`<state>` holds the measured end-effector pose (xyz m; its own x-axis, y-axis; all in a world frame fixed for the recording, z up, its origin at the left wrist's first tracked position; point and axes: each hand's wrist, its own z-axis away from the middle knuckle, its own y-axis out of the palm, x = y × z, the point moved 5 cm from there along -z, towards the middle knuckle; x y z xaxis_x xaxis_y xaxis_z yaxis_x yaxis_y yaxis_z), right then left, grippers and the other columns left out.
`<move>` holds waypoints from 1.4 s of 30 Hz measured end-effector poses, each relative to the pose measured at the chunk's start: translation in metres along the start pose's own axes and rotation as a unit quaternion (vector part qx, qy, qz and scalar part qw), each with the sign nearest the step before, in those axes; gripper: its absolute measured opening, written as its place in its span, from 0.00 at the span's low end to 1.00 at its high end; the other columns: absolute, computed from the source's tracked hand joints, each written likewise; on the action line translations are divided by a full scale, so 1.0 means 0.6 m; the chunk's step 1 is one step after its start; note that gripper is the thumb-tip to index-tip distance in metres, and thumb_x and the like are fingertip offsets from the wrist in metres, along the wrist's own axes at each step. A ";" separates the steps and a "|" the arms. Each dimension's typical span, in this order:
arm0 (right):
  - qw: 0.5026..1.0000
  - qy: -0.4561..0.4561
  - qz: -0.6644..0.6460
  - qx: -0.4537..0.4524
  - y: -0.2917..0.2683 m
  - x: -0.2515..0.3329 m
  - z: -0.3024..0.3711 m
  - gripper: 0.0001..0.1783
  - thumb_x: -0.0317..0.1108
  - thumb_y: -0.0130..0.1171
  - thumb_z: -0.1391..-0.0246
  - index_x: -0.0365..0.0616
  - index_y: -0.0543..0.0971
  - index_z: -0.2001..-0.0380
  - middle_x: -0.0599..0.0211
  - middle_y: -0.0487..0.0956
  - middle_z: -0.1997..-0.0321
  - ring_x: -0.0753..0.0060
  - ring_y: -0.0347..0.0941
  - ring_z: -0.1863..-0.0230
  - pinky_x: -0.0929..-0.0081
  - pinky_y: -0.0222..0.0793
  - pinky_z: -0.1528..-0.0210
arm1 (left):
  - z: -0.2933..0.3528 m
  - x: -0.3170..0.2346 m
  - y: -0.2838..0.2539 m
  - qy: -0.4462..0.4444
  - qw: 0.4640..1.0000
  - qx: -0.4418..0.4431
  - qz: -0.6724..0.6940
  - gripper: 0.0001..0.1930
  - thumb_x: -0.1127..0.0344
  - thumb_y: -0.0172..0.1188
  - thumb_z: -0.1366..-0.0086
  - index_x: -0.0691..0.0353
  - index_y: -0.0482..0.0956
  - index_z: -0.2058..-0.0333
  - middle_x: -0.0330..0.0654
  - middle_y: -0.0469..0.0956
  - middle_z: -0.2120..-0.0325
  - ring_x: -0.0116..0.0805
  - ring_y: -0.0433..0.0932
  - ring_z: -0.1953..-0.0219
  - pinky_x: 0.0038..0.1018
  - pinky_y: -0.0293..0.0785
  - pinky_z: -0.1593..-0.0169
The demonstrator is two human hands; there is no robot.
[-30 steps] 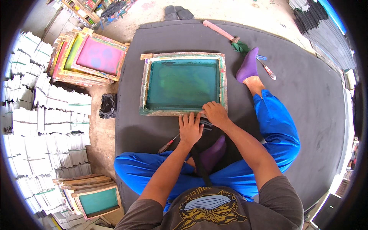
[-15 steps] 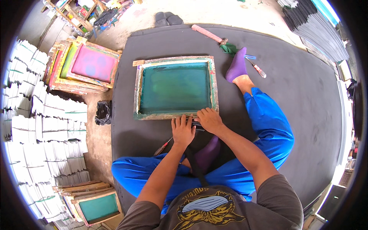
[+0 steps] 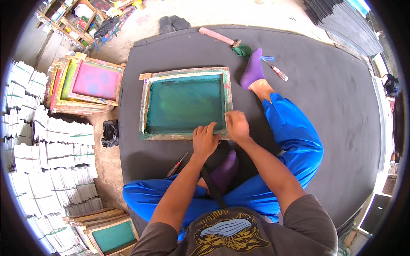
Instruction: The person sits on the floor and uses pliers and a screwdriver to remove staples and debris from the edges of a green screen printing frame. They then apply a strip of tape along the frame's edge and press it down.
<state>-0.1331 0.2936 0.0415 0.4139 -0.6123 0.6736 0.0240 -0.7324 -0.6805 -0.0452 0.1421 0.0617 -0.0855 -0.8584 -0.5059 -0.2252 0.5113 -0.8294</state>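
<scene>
A screen printing frame (image 3: 145,102), a wooden rim around dark green mesh, lies before me on the black mat. My left hand (image 3: 206,140) grips its near rail, fingers reaching over the wood toward the mesh and thumb at the rail. At the near right corner my right hand (image 3: 238,126) is curled closed, slightly blurred. What it holds, if anything, is hidden. A red-handled screwdriver (image 3: 177,165) rests left of my left forearm. Beyond my purple-socked foot (image 3: 253,70) are another screwdriver (image 3: 280,74) and a blue strip (image 3: 267,58).
A pink-handled tool (image 3: 217,36) with green cloth (image 3: 242,50) lies at the mat's far side. Stacked screens (image 3: 96,81) stand at left, more green ones (image 3: 114,232) below. Tied white stacks (image 3: 64,153) line the left. Slippers (image 3: 174,24) sit beyond the mat (image 3: 341,128).
My right hand has moved up from the near rail to the frame's near right corner and curled closed. My left hand remains at the near rail. The whole view has shifted slightly.
</scene>
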 end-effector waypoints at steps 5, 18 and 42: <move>0.958 0.268 -0.065 0.081 0.020 -0.096 0.013 0.20 0.42 0.63 0.36 0.36 0.79 0.52 0.41 0.85 0.58 0.34 0.83 0.53 0.47 0.77 0.49 | -0.027 -0.031 0.038 0.039 0.994 0.103 -0.002 0.17 0.59 0.71 0.39 0.58 0.80 0.54 0.45 0.82 0.65 0.51 0.81 0.59 0.47 0.74 0.50; 0.946 0.302 -0.102 0.054 0.042 -0.097 0.029 0.13 0.43 0.59 0.32 0.49 0.78 0.51 0.39 0.85 0.59 0.28 0.80 0.52 0.40 0.74 0.50 | -0.072 -0.013 0.100 0.011 0.990 0.130 0.046 0.10 0.64 0.60 0.29 0.66 0.76 0.65 0.55 0.80 0.66 0.58 0.82 0.61 0.50 0.78 0.58; 0.950 0.274 -0.144 0.033 0.036 -0.093 0.027 0.13 0.42 0.61 0.32 0.43 0.78 0.54 0.44 0.84 0.64 0.38 0.83 0.58 0.49 0.76 0.56 | -0.115 -0.021 0.073 -0.111 0.973 0.203 -0.005 0.43 0.21 0.60 0.41 0.66 0.79 0.62 0.59 0.84 0.70 0.61 0.85 0.63 0.49 0.79 0.58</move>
<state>-0.1407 0.3168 -0.0153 -0.1541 -0.4652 0.8717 0.1286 -0.8842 -0.4491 -0.1209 0.1726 0.0482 0.1368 -0.8562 -0.4983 0.1805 0.5161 -0.8373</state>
